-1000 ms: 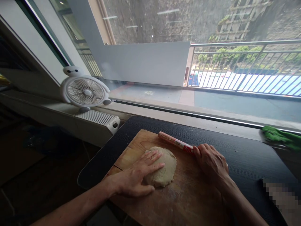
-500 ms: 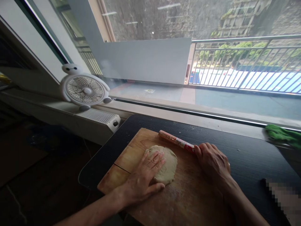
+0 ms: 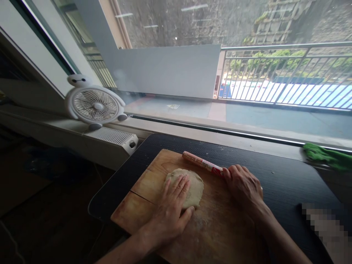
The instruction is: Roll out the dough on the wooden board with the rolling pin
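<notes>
A flattened round of dough (image 3: 194, 187) lies on a wooden cutting board (image 3: 217, 227) dusted with flour. My left hand (image 3: 174, 205) rests flat over the dough's left part, fingers stretched out and thumb apart, hiding some of it. Beyond the dough, a rolling pin (image 3: 202, 162) with a red and white printed wrap lies slantwise near the board's far edge. The fingers of my right hand (image 3: 244, 183) are wrapped round its right end, which they cover.
The board sits on a dark table (image 3: 280, 176) by a window. A white fan (image 3: 96, 105) stands on a radiator (image 3: 121, 138) at the left. A green cloth (image 3: 324, 156) lies on the sill at right. A blurred-out object (image 3: 324, 227) lies at the right.
My left hand has turned a little on the dough, its fingers now closer together and pointing more away from me. The right hand keeps its hold on the rolling pin. The view has shifted slightly.
</notes>
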`<state>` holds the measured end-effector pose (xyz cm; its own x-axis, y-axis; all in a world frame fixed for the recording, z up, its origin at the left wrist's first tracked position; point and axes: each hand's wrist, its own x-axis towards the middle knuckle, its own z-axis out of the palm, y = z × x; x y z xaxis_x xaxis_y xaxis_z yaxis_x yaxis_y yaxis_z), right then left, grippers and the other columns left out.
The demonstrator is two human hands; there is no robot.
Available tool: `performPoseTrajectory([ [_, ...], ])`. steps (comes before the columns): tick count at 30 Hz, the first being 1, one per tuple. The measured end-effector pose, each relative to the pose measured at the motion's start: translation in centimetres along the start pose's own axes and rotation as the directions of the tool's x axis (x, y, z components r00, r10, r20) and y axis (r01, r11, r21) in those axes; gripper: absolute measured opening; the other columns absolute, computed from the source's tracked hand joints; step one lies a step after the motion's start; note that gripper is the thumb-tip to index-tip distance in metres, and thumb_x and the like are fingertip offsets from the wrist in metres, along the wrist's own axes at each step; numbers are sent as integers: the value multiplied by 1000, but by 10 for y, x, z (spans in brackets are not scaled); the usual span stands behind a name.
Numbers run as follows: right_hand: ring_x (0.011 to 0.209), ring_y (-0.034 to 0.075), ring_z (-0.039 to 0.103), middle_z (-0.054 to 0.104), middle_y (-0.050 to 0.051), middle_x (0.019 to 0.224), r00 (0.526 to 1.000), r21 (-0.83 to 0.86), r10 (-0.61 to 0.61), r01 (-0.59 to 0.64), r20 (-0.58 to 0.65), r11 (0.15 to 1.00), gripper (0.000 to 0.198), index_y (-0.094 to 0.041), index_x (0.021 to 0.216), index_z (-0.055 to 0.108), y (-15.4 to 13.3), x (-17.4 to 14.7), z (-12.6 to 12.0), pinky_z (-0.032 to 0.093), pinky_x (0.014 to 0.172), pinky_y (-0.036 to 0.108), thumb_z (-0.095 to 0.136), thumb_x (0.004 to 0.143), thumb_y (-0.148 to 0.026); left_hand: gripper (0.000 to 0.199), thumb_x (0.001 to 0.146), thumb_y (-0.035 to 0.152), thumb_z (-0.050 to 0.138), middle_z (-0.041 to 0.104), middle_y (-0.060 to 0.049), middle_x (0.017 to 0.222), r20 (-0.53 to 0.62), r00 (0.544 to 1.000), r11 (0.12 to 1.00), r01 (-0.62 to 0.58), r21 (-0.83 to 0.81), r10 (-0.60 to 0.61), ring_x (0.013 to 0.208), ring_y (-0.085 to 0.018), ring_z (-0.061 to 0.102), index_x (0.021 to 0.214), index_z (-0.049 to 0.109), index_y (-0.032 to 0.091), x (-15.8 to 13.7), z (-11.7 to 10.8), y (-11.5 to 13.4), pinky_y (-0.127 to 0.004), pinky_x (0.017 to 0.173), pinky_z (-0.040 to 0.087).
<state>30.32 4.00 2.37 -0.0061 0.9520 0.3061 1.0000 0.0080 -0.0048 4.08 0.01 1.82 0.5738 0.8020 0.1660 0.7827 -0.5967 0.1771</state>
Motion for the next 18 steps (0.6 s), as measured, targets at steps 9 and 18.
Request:
performPoseTrajectory([
  [9, 80, 17, 51, 56, 0, 78, 1000, -2, -1, 1, -23, 1000, 37, -24, 75, 48, 1, -1, 3, 28, 65, 29, 27, 95, -46, 66, 90, 39, 43, 17, -9, 151, -11, 999, 998, 45, 35, -45, 139, -28, 13, 146, 16, 17, 5, -1, 5, -55, 112, 11],
  [18, 80, 18, 51, 55, -1, 77, 1000, -4, -2, 2, -14, 1000, 36, -24, 75, 47, 0, -2, 1, 29, 66, 30, 26, 95, -46, 62, 95, 34, 35, 11, -7, 152, 72, 997, 999, -3, 52, -1, 139, -27, 9, 147, 4, 18, -9, -15, -19, -52, 112, 12],
])
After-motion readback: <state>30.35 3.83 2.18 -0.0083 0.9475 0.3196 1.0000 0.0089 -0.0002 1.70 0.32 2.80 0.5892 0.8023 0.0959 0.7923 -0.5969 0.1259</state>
